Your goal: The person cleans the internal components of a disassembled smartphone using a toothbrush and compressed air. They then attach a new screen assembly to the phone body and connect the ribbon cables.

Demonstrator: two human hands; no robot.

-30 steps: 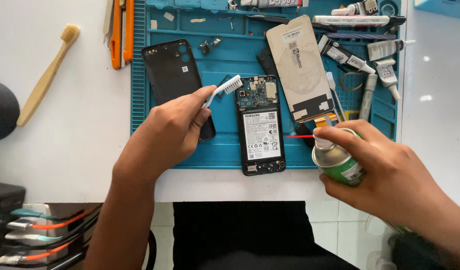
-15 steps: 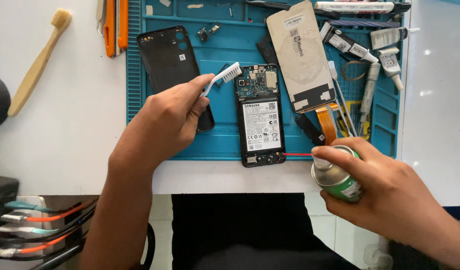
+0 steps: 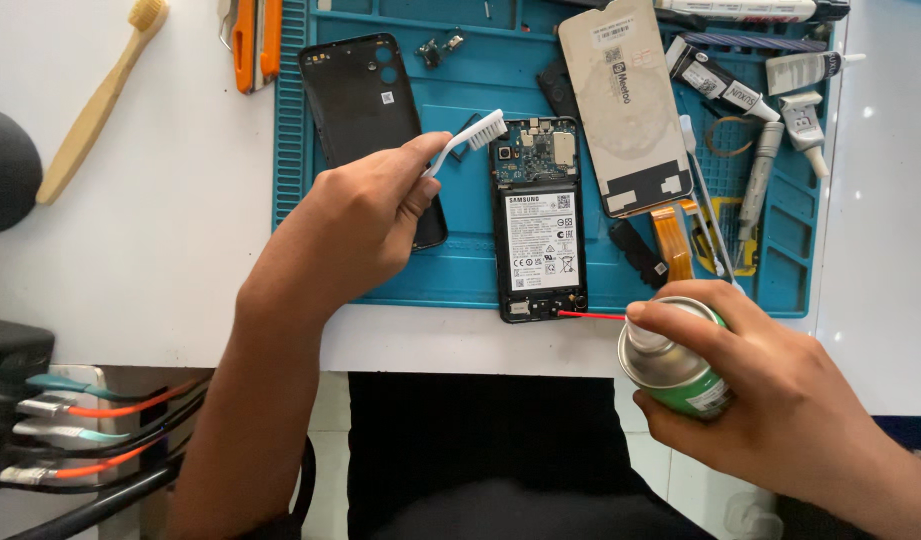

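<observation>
Right hand (image 3: 780,400) grips a spray can (image 3: 675,365); left hand (image 3: 365,215) a white brush (image 3: 470,138).

the spray can (image 3: 675,370) at lower right has a shiny metal top, a glossy green body and a thin red plastic straw (image 3: 592,315). the white toothbrush (image 3: 465,140) at upper centre looks like smooth plastic with pale bristles. the blue mat (image 3: 460,250) seems matt, rubbery and ribbed. the black back cover (image 3: 365,110) is smooth, dull plastic. the brush (image 3: 95,100) at upper left looks like pale wood.
</observation>
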